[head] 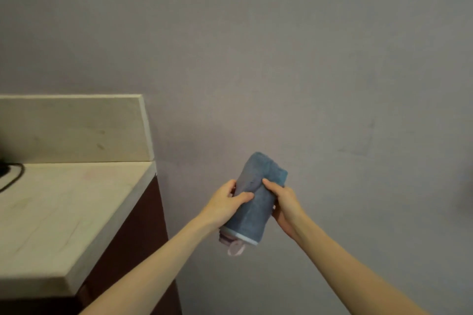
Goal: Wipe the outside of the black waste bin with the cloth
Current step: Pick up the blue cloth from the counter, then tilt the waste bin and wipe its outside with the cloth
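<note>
Item: blue cloth, folded; your left hand and right hand gripped it. Bin unseen, perhaps below; loose folds risked slipping.

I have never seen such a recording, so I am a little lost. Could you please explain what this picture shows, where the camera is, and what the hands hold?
There is no machine here. A person wears one camera on the head, looking forward and down, so you see their own bare arms. The left hand and right hand together grip a folded blue cloth in the air, before a plain wall. At left is a pale counter with a dark cable on it. The black bin to be wiped is not in view.
</note>
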